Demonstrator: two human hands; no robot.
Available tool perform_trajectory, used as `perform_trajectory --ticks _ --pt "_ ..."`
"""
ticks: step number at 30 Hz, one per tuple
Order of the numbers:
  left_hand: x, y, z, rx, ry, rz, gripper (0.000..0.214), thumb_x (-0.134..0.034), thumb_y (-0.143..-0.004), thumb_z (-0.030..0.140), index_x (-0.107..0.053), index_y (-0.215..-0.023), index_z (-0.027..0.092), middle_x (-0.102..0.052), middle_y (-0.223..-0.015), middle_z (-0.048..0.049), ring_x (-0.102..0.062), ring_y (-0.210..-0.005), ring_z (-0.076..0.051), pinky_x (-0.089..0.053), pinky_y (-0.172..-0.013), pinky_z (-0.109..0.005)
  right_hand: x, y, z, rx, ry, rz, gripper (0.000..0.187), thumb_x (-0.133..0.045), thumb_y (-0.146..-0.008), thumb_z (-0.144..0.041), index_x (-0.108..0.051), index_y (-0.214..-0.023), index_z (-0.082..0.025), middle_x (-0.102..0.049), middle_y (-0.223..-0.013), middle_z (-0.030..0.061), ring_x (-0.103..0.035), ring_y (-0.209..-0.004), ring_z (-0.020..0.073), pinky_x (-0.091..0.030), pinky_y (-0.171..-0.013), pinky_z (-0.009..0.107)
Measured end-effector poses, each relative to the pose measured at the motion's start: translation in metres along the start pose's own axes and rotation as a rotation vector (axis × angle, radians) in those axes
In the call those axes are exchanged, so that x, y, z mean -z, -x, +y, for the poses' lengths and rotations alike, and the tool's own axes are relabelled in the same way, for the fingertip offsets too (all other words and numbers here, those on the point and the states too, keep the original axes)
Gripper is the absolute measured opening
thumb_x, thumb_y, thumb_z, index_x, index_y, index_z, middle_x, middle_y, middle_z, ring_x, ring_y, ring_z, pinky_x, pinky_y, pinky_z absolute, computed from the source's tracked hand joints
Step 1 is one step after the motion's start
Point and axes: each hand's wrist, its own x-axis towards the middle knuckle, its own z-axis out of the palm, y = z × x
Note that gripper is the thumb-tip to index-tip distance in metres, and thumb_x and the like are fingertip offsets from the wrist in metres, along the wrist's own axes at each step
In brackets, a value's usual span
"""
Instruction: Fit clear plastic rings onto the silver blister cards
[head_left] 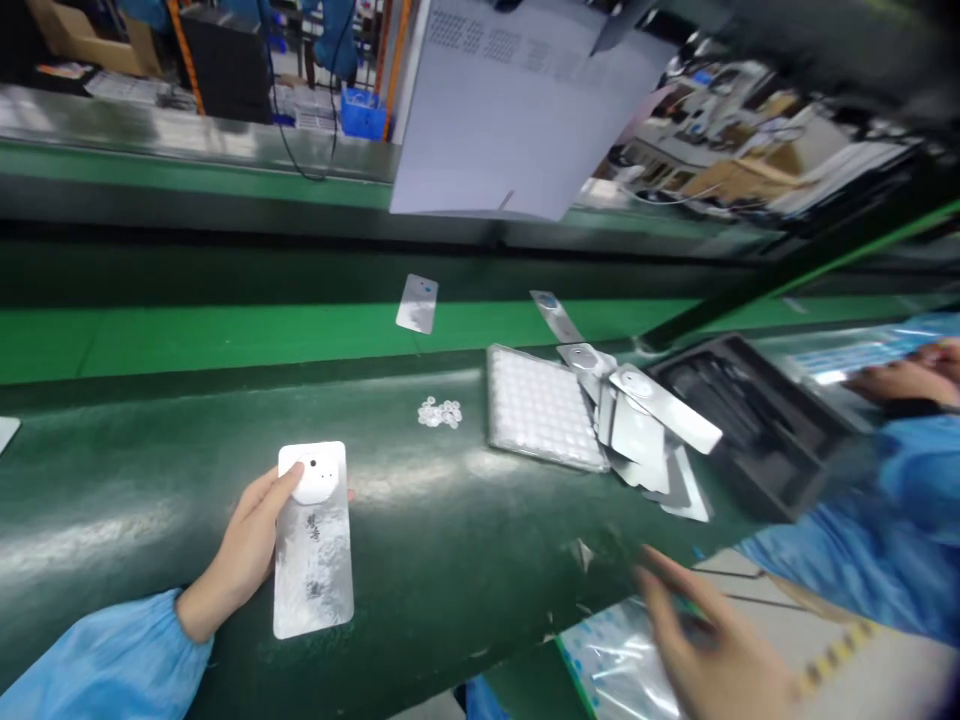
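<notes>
My left hand (247, 535) grips a flat white rectangular panel (313, 575) by its upper left edge. The thumb presses on a round white disc (316, 480) with small dark holes, at the panel's top. Dark characters and a grey mottled print mark the panel's lower face. Blurred by motion, my right hand (720, 640) is at the lower right with its fingers stretched out and apart, and I see nothing in it. Below and behind it lies a clear plastic bag (619, 660) with a green edge.
Small white rings (439, 412) lie ahead on the green bench. Right of them are a tray of white round pieces (540, 405), a pile of white panels (641, 430) and a black bin (750, 410). Another person's hand (907, 383) is at far right. A paper sheet (517, 110) hangs above.
</notes>
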Motion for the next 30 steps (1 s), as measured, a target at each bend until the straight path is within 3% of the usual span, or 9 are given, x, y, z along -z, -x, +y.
perform_trajectory --ticks 5,7,9,11,13,16,19,27,30 --pt "0.002 0.001 0.003 -0.024 -0.016 -0.013 0.056 -0.086 -0.073 0.051 -0.076 -0.108 0.009 -0.081 -0.097 -0.016 -0.077 -0.088 -0.032 -0.059 -0.064 -0.029 -0.114 -0.063 -0.054 0.344 -0.027 -0.161 0.034 -0.048 -0.106 -0.036 -0.077 -0.107 -0.018 -0.074 -0.103 0.0122 -0.072 -0.086 0.0246 -0.06 -0.077 0.038" --pt "0.004 0.001 0.002 -0.028 -0.005 -0.032 0.056 -0.086 -0.073 0.052 -0.076 -0.108 0.008 -0.081 -0.094 -0.0162 -0.078 -0.086 -0.032 -0.059 -0.064 -0.03 -0.141 -0.087 -0.068 0.383 0.008 -0.152 0.039 -0.044 -0.107 -0.035 -0.077 -0.106 -0.015 -0.073 -0.099 0.013 -0.071 -0.083 0.0239 -0.06 -0.077 0.037" --pt "0.005 0.0 0.0 -0.041 0.007 -0.059 0.055 -0.085 -0.075 0.051 -0.076 -0.108 0.008 -0.081 -0.093 -0.0164 -0.078 -0.085 -0.033 -0.059 -0.064 -0.031 -0.151 -0.093 -0.073 0.4 0.035 -0.151 0.042 -0.041 -0.108 -0.035 -0.077 -0.106 -0.013 -0.071 -0.098 0.0137 -0.069 -0.075 0.0224 -0.059 -0.073 0.037" --pt "0.006 -0.001 -0.002 -0.054 0.016 -0.067 0.054 -0.084 -0.076 0.051 -0.076 -0.107 0.008 -0.081 -0.093 -0.0165 -0.077 -0.083 -0.032 -0.058 -0.063 -0.031 -0.145 -0.077 -0.069 0.432 0.048 -0.177 0.042 -0.04 -0.108 -0.035 -0.076 -0.111 -0.013 -0.07 -0.103 0.0143 -0.068 -0.073 0.0209 -0.059 -0.073 0.036" --pt "0.006 -0.002 -0.005 -0.068 0.033 -0.062 0.053 -0.083 -0.078 0.052 -0.077 -0.107 0.008 -0.081 -0.094 -0.0163 -0.077 -0.08 -0.03 -0.058 -0.063 -0.03 -0.131 -0.045 -0.062 0.491 0.054 -0.221 0.039 -0.042 -0.109 -0.034 -0.071 -0.125 -0.015 -0.068 -0.115 0.0156 -0.069 -0.085 0.0232 -0.059 -0.079 0.038" --pt "0.004 -0.003 -0.006 -0.092 0.08 -0.04 0.053 -0.083 -0.077 0.051 -0.076 -0.108 0.009 -0.081 -0.098 -0.0159 -0.077 -0.082 -0.03 -0.06 -0.067 -0.031 -0.104 0.01 -0.055 0.58 0.082 -0.331 0.045 -0.046 -0.108 -0.035 -0.053 -0.15 -0.02 -0.062 -0.136 0.0167 -0.064 -0.11 0.0298 -0.056 -0.09 0.044" --pt "0.002 -0.003 -0.005 -0.089 0.098 -0.012 0.052 -0.082 -0.078 0.049 -0.075 -0.111 0.01 -0.079 -0.107 -0.0165 -0.077 -0.093 -0.032 -0.062 -0.071 -0.033 -0.082 0.049 -0.056 0.618 0.108 -0.446 0.055 -0.047 -0.107 -0.039 -0.041 -0.159 -0.021 -0.058 -0.144 0.0174 -0.062 -0.112 0.0321 -0.053 -0.089 0.046" --pt "-0.001 -0.003 -0.001 -0.093 0.052 0.041 0.047 -0.076 -0.087 0.042 -0.072 -0.121 0.011 -0.075 -0.124 -0.0168 -0.074 -0.108 -0.035 -0.063 -0.082 -0.037 -0.066 0.074 -0.054 0.718 -0.103 -0.507 0.047 -0.065 -0.1 -0.041 -0.058 -0.144 -0.024 -0.075 -0.112 0.0114 -0.065 -0.097 0.026 -0.049 -0.086 0.042" --pt "-0.002 -0.003 0.001 -0.106 0.042 0.048 0.048 -0.074 -0.088 0.042 -0.071 -0.123 0.009 -0.074 -0.124 -0.0176 -0.074 -0.108 -0.034 -0.062 -0.085 -0.037 -0.058 0.078 -0.05 0.78 -0.179 -0.586 0.035 -0.055 -0.106 -0.032 -0.062 -0.14 -0.026 -0.077 -0.104 0.0077 -0.067 -0.093 0.0229 -0.052 -0.084 0.04"
